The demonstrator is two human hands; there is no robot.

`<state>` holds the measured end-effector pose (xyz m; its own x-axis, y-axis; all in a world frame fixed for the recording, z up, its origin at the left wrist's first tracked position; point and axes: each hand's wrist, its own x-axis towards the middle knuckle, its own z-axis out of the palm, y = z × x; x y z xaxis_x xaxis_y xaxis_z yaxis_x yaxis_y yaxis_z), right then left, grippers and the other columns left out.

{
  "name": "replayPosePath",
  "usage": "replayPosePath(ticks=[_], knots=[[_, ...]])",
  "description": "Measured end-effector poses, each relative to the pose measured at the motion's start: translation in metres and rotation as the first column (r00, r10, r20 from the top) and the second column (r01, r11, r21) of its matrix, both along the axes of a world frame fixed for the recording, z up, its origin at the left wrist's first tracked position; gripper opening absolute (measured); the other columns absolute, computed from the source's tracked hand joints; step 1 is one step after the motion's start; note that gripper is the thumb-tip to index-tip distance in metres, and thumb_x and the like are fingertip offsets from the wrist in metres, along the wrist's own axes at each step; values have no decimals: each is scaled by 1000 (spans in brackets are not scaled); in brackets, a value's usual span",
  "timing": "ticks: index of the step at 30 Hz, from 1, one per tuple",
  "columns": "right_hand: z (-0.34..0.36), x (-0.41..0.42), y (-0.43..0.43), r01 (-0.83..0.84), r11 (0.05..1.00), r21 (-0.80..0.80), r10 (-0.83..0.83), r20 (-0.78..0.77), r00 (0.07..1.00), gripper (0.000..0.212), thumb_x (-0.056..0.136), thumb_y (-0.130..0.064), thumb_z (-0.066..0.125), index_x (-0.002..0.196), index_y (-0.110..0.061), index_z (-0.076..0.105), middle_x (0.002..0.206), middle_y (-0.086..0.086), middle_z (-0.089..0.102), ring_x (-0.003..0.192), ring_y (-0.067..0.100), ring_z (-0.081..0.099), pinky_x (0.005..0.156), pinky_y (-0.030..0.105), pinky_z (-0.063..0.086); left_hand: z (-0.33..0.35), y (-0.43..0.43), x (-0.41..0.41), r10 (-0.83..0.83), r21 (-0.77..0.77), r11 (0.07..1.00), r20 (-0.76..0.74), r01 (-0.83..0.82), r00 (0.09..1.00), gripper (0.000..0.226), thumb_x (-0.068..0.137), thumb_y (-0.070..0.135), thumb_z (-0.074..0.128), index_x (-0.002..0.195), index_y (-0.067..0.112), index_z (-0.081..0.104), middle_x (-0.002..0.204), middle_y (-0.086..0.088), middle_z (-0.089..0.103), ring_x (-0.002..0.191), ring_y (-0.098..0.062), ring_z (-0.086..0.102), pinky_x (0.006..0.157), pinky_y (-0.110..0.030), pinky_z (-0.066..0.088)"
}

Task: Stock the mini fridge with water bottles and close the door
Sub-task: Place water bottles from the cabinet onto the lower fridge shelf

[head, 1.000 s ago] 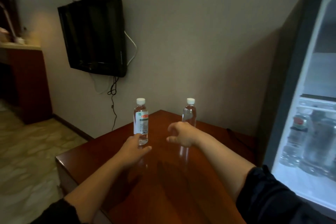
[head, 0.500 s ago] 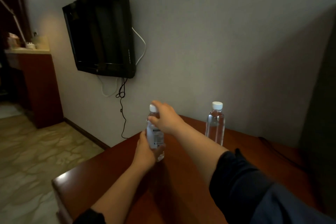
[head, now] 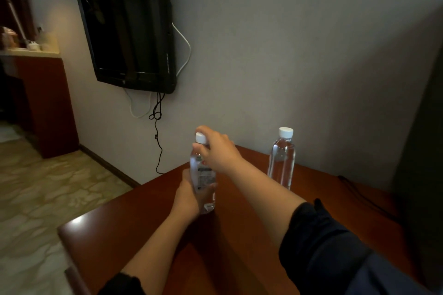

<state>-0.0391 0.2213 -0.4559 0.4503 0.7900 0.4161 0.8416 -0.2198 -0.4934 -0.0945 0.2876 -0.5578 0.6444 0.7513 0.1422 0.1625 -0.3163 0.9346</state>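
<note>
A clear labelled water bottle (head: pixel 202 175) with a white cap stands on the reddish wooden table (head: pixel 239 235). My left hand (head: pixel 187 194) is wrapped around its lower half. My right hand (head: pixel 215 148) grips its neck and cap from the right. A second clear bottle (head: pixel 281 160) with a white cap stands upright by itself further right, near the wall. The dark side of the mini fridge (head: pixel 422 175) fills the right edge; its open door and inside are out of view.
A black TV (head: pixel 129 29) hangs on the grey wall with cables (head: pixel 157 127) dangling below it. A red-brown counter (head: pixel 40 93) stands at far left. Pale patterned floor (head: pixel 43 199) lies left of the table's edge.
My view has swung left, so the lit fridge interior is out of sight. My right hand moved from the right bottle to the top of the left bottle, and my left hand closed around its base.
</note>
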Motion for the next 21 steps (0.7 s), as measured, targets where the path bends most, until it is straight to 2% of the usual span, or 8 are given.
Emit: replayPosePath(ticks=[2,4,5,9,13,17,21], knots=[[1,-6,-12,4,1000,-16,-4,10,1000,30,96,-25,50,124,-15,48,110,16,62,97,34,59,79,41,48,1,-14,-9,-4,13,1000,2,4,1000,53,82,24,69,117,30,30,87,13,42,84,-13,51,57,-25,50],[2,-14,-28,5,1000,-25,-4,30,1000,29,96,-26,50,123,-15,49,110,14,63,98,33,58,73,33,39,3,-30,-20,2,-51,999,11,-1,1000,49,81,23,69,108,31,29,85,12,44,78,-12,54,68,-39,58],[2,-18,-37,4,1000,-28,-3,38,999,29,96,-27,51,122,-15,50,111,13,63,99,33,57,73,31,35,4,-38,-27,-3,-84,996,17,4,1000,48,81,22,70,104,31,29,84,12,45,75,-10,53,69,-41,58],[3,-41,-77,-4,999,-35,6,58,998,30,95,-30,52,122,-17,50,102,9,61,94,27,53,74,29,31,3,-75,-57,-59,-60,996,33,61,998,46,80,20,69,103,33,31,85,15,47,73,-2,50,69,-36,55],[1,-64,-120,-14,1000,-12,15,78,997,32,93,-33,54,122,-19,51,93,3,56,84,20,46,78,35,38,0,-115,-88,-120,-6,993,55,120,991,50,79,24,71,104,38,31,89,17,50,77,2,51,63,-23,48],[0,-87,-166,-1,1000,9,1,91,996,30,91,-34,56,117,-22,52,89,-3,57,82,20,51,80,37,45,-6,-151,-113,-191,17,982,73,190,979,51,75,30,74,102,46,35,102,16,56,93,-3,59,82,-32,54],[-2,-110,-215,14,999,49,-17,74,997,30,90,-36,58,117,-24,53,93,-4,63,86,15,58,82,33,44,-9,-186,-132,-280,45,960,62,278,958,52,72,36,75,104,51,37,111,15,57,102,-7,59,88,-34,54]])
